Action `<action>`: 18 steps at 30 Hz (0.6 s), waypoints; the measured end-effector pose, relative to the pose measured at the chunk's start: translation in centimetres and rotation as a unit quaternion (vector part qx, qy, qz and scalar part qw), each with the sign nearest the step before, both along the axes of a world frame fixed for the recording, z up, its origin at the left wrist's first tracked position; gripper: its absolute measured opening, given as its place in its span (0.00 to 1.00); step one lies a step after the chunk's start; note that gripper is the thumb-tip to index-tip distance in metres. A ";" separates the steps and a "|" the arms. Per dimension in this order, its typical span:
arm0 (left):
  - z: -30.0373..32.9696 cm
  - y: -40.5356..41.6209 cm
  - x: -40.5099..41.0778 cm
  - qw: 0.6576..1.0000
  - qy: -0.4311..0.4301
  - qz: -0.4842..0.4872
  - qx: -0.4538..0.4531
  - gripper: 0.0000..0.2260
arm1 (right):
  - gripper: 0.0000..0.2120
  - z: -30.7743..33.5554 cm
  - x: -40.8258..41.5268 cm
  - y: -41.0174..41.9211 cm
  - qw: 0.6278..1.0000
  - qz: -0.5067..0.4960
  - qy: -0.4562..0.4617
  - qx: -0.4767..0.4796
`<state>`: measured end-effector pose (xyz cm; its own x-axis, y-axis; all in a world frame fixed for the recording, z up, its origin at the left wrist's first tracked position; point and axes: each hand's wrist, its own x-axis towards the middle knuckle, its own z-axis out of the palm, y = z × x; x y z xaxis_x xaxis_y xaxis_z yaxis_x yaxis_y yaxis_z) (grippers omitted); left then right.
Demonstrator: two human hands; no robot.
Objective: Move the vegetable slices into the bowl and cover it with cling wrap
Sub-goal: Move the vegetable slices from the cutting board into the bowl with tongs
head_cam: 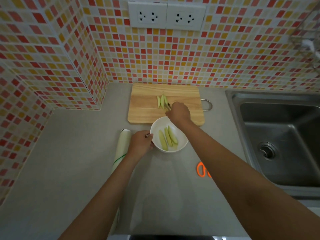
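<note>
A white bowl (180, 144) stands on the grey counter just in front of a wooden cutting board (147, 110). Three pale green vegetable slices (168, 138) lie inside it. Three more slices (161, 101) rest side by side on the board. My left hand (141, 144) grips the bowl's left rim. My right hand (179, 112) is over the board, closed on a small metal utensil (168, 106), maybe tongs, whose tip touches the slices there. A roll of cling wrap (122, 147) lies left of the bowl, partly under my left arm.
Orange-handled scissors (201, 169) lie on the counter right of the bowl, partly hidden by my right arm. A steel sink (280, 141) fills the right side. Tiled walls close the back and left, with two sockets (166, 16) above the board.
</note>
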<state>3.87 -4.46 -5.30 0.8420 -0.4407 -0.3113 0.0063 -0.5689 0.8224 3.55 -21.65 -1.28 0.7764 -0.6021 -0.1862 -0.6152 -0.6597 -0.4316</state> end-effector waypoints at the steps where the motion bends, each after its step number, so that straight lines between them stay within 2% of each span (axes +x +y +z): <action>1: 0.0 0.0 0.0 1.000 0.001 0.000 0.000 0.11 | 0.12 0.0 0.0 -0.1 1.000 0.000 -0.001 0.000; 4: 0.0 0.0 0.1 1.000 -0.001 -0.004 0.003 0.11 | 0.19 0.7 -0.9 -0.2 0.999 -0.021 -0.030 0.034; 9: -0.1 0.0 0.1 1.000 0.003 -0.005 0.000 0.11 | 0.24 2.6 -6.3 1.3 0.987 -0.056 -0.116 0.093; 14: -0.3 0.0 0.2 1.000 0.005 -0.003 -0.005 0.11 | 0.23 2.8 -12.3 4.0 0.994 -0.015 -0.072 0.084; 18: -0.2 -0.1 0.2 1.000 -0.004 -0.006 -0.002 0.11 | 0.16 2.0 -13.6 4.6 0.998 0.009 0.002 0.063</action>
<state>4.03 -4.54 -5.53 0.8384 -0.4524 -0.3038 -0.0067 -0.5661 0.8243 -10.02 -17.05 0.76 0.7858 -0.5598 -0.2629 -0.6059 -0.6114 -0.5090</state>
